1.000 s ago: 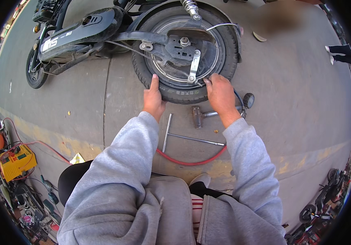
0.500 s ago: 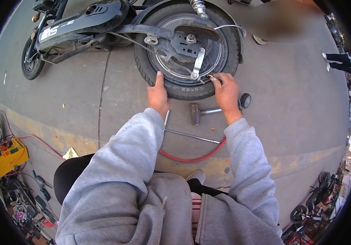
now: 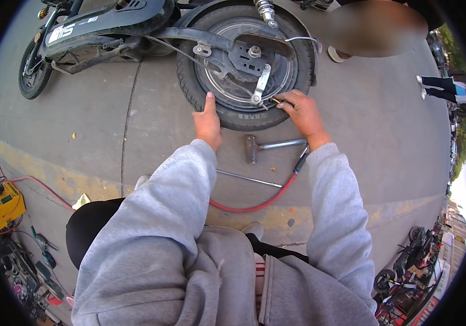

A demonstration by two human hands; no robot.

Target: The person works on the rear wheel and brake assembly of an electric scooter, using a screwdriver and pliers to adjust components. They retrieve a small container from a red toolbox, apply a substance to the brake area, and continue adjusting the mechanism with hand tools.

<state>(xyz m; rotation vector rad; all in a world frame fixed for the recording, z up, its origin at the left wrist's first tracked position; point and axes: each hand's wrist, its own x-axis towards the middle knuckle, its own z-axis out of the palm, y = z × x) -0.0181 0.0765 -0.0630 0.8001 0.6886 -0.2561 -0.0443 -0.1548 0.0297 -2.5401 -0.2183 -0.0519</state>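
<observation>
Clasping the tyre at the upper centre of the frame, the left hand shows its thumb on the sidewall, fingers hidden. To its right, the right hand pinches a small brass-coloured piece near the lever; I can't tell what it joins. The step looks like fingertip work by the rim; the next move seems to call for a steady tyre and light, exact fingers. A hammer lies mid-frame.

Tyre black; sleeves light grey; hose red; box yellow; shirt white, red-striped.
</observation>
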